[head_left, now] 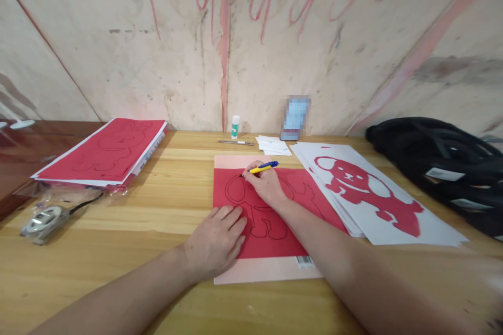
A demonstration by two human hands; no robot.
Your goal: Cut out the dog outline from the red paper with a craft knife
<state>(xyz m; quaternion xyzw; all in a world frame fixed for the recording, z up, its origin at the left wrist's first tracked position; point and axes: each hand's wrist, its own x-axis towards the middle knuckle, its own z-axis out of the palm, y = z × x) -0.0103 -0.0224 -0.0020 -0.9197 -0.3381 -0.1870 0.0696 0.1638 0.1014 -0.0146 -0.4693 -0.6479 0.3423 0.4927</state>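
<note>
A sheet of red paper (pixel 267 247) with a dog drawn on it in dark outline lies on a pale pink pad (pixel 271 270). My right hand (pixel 266 186) is closed round a yellow and blue pen (pixel 264 168), whose tip meets the paper near the top of the dog's left ear. Part of the drawing is hidden behind that hand and forearm. Resting on the sheet's lower left edge, my left hand (pixel 217 241) lies palm down with its fingers stretched out and a little bent.
At right are white sheets (pixel 377 167) bearing a red dog cut-out (pixel 357 183), beside a black bag (pixel 440 167). A glue stick (pixel 235 127), thin pen (pixel 236 142), paper scraps (pixel 274 145) and phone (pixel 295 118) stand or lie behind. Left are stacked red sheets (pixel 106 149) and a tape measure (pixel 45 222).
</note>
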